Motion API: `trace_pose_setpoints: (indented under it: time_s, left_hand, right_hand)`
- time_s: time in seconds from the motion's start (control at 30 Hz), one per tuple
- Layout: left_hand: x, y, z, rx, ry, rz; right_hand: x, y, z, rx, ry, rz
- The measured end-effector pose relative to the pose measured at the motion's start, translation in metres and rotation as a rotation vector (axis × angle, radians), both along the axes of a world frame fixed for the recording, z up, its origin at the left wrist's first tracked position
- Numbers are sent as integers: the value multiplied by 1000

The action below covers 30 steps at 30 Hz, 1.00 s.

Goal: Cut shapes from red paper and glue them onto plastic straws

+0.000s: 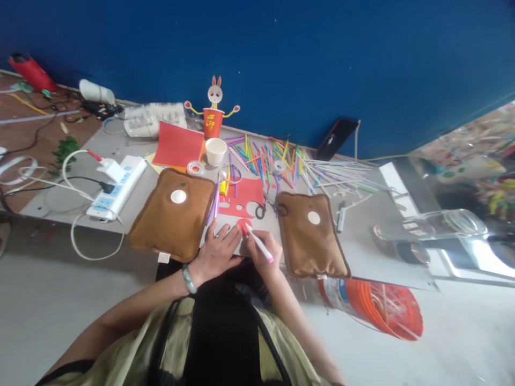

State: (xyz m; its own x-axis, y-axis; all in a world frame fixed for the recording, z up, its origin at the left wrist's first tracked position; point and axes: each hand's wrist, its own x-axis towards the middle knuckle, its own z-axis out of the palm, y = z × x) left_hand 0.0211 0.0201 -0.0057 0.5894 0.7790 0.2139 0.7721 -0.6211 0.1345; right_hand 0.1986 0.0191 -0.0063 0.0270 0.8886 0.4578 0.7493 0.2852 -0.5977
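Observation:
My right hand (270,252) is closed around a white marker (262,249) with a pink end. The marker's tip points at a small red paper piece (243,225) near the table's front edge. My left hand (216,256) lies flat, fingers stretched out, its fingertips at the white and red pieces; whether it touches the red one is hard to tell. Just beyond lies a red sheet with cut-out holes (251,188), with black-handled scissors (261,211) at its right side. Purple sticks (216,205) lie beyond my left fingers.
Brown cushioned pouches flank my hands, one left (173,225) and one right (309,241). Behind stand a white paper cup (216,152) and a red cup (213,123) with a rabbit figure. Coloured sticks (277,161) lie at the back. A power strip (116,187) is at left.

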Motion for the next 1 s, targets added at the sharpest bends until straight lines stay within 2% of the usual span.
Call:
trace_pose_setpoints:
  time_s: [0.47, 1.0]
  left_hand:
    - [1, 0, 0, 36, -10, 7]
    - [1, 0, 2, 13, -19, 16]
  right_hand:
    - [0, 3, -2, 99, -36, 34]
    - [-3, 2, -3, 84, -42, 26]
